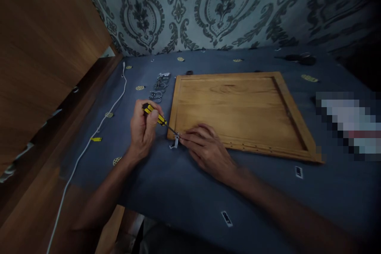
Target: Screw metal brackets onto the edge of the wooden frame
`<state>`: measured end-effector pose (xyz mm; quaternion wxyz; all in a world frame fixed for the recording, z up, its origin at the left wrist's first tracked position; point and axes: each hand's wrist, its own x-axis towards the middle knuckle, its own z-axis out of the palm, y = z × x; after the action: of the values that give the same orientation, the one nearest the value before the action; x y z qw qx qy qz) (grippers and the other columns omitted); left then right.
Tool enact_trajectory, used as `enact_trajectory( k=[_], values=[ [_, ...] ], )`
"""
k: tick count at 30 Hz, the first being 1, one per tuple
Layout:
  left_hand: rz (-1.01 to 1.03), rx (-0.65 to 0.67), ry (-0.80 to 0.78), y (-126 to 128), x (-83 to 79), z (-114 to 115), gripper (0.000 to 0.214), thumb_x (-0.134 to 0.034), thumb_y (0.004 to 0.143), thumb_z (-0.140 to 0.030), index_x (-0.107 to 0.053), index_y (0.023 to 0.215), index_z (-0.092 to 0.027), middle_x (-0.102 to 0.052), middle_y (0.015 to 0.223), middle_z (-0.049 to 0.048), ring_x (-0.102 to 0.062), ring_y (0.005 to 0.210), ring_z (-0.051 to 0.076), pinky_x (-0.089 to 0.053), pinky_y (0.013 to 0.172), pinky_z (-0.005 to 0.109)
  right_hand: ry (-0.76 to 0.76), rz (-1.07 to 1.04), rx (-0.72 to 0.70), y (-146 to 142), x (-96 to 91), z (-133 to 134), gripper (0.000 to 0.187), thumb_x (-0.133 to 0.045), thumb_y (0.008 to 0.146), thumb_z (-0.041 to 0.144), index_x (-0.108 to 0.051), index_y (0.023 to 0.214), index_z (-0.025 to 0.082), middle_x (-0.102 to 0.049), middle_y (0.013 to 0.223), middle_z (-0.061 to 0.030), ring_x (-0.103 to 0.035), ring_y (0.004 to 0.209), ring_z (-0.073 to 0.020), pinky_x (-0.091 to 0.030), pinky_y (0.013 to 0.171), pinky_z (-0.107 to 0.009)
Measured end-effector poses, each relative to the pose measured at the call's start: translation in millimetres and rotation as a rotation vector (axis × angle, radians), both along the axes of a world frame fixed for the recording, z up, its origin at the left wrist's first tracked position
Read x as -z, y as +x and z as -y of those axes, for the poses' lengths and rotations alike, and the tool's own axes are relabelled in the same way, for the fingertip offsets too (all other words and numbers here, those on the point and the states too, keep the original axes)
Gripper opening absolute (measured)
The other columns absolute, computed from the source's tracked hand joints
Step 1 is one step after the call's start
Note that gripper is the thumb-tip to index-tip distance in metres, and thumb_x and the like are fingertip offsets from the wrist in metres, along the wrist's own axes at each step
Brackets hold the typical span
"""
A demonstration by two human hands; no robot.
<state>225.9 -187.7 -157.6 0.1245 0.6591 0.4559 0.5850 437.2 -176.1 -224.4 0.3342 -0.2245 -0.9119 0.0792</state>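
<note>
Screwdriver (154, 115), yellow-black handle, clenched in left grip (144, 127), tip on small metal bracket (175, 141) at near-left corner of wooden panel (238, 107). Right grip (205, 147) flat and released, fingertips pressing that corner beside the bracket. Panel lies on blue surface (178, 190); spare metal clips (159, 85) and white cable (124, 81) to its left.

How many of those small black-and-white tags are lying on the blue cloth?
2. One tag lies off the wooden panel's near right corner; the other sits near the cloth's front edge. More may be hidden under the panel.
</note>
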Motion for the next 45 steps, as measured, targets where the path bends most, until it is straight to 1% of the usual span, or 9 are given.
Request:
enact_trajectory(
  k=[4, 10, 16, 23, 27, 31, 34, 38, 45],
  values=[
    [0.001, -0.018, 0.012, -0.9, 1.1, 0.0, 0.031, -0.048, 0.106, -0.050, -0.056, 0.097, -0.021, -0.062, 0.083, -0.0003, -0.059, 0.072, 0.011, -0.050, 0.069, 0.024, -0.007, 0.009, 0.001, 0.4, 0.7, -0.1, 0.029, -0.054, 0.101, 0.012, -0.074, 0.119, 0.022, -0.079, 0.115, -0.0055, -0.065, 0.106, -0.0234, -0.048, 0.103, -0.050],
    [-0.025, -0.008, 0.023, -0.4, 3.5, -0.8, 0.028, -0.049, 0.107, -0.046, -0.056, 0.098, -0.021, -0.063, 0.082, -0.0004, -0.060, 0.072, 0.011, -0.050, 0.068, 0.024, -0.002, 0.012, 0.010, 1.0, -1.0, 1.0, 0.026, -0.052, 0.103, 0.014, -0.074, 0.116, 0.021, -0.079, 0.113, -0.0039, -0.065, 0.106, -0.0226, -0.047, 0.105, -0.048],
    [-0.035, -0.014, 0.038, 0.8, 4.2, -0.6, 0.027, -0.049, 0.107, -0.046, -0.056, 0.098, -0.021, -0.064, 0.084, -0.0003, -0.061, 0.072, 0.010, -0.051, 0.068, 0.023, -0.020, 0.019, 0.002, 0.9, -0.5, -0.2, 0.030, -0.052, 0.102, 0.013, -0.074, 0.118, 0.023, -0.079, 0.116, -0.0046, -0.065, 0.108, -0.0237, -0.048, 0.103, -0.050],
    [-0.040, 0.007, 0.031, 1.3, 4.9, -0.8, 0.025, -0.051, 0.106, -0.044, -0.056, 0.099, -0.021, -0.063, 0.085, -0.0007, -0.060, 0.074, 0.010, -0.051, 0.070, 0.023, 0.019, 0.000, 0.001, 0.9, -0.6, 0.7, 0.026, -0.053, 0.101, 0.012, -0.074, 0.115, 0.018, -0.079, 0.112, -0.0065, -0.065, 0.104, -0.0238, -0.049, 0.102, -0.049],
    [-0.037, 0.005, 0.022, -0.6, 6.0, -1.4, 0.025, -0.052, 0.106, -0.044, -0.057, 0.099, -0.021, -0.063, 0.085, -0.0006, -0.060, 0.074, 0.010, -0.050, 0.070, 0.023, -0.023, 0.011, -0.003, 1.4, -0.5, 1.0, 0.029, -0.053, 0.101, 0.012, -0.074, 0.119, 0.022, -0.078, 0.116, -0.0057, -0.065, 0.108, -0.0237, -0.048, 0.103, -0.050],
    [-0.037, 0.021, 0.007, -1.1, 2.7, -1.0, 0.027, -0.055, 0.104, -0.046, -0.058, 0.098, -0.020, -0.063, 0.084, -0.0007, -0.061, 0.073, 0.010, -0.051, 0.069, 0.022, -0.037, 0.031, 0.004, 1.6, 0.4, 0.7, 0.032, -0.053, 0.101, 0.011, -0.074, 0.121, 0.024, -0.078, 0.117, -0.0054, -0.065, 0.109, -0.0241, -0.048, 0.104, -0.052],
    [-0.019, 0.070, -0.028, -2.3, 0.4, -0.7, 0.023, -0.059, 0.102, -0.043, -0.060, 0.103, -0.020, -0.065, 0.086, -0.0003, -0.063, 0.075, 0.010, -0.052, 0.070, 0.021, -0.007, 0.019, 0.007, 1.0, 0.5, 0.3, 0.030, -0.052, 0.101, 0.012, -0.075, 0.118, 0.022, -0.079, 0.115, -0.0053, -0.066, 0.107, -0.0239, -0.048, 0.103, -0.050],
    [-0.039, 0.086, -0.010, -6.8, 0.4, -1.6, 0.019, -0.063, 0.101, -0.037, -0.062, 0.112, -0.021, -0.068, 0.089, -0.0001, -0.066, 0.078, 0.011, -0.054, 0.071, 0.021, 0.005, -0.004, 0.009, 0.1, -0.1, 0.6, 0.029, -0.051, 0.102, 0.012, -0.075, 0.116, 0.020, -0.079, 0.114, -0.0050, -0.065, 0.106, -0.0235, -0.048, 0.103, -0.049],
    [-0.195, 0.097, 0.033, -8.4, -6.3, -1.4, 0.021, -0.056, 0.104, -0.028, -0.060, 0.123, -0.020, -0.070, 0.095, 0.0013, -0.069, 0.083, 0.011, -0.055, 0.076, 0.021, -0.018, 0.027, 0.016, 0.7, 1.3, 1.3, 0.029, -0.052, 0.101, 0.012, -0.075, 0.118, 0.021, -0.079, 0.116, -0.0051, -0.065, 0.108, -0.0234, -0.047, 0.105, -0.049]
  ],
)
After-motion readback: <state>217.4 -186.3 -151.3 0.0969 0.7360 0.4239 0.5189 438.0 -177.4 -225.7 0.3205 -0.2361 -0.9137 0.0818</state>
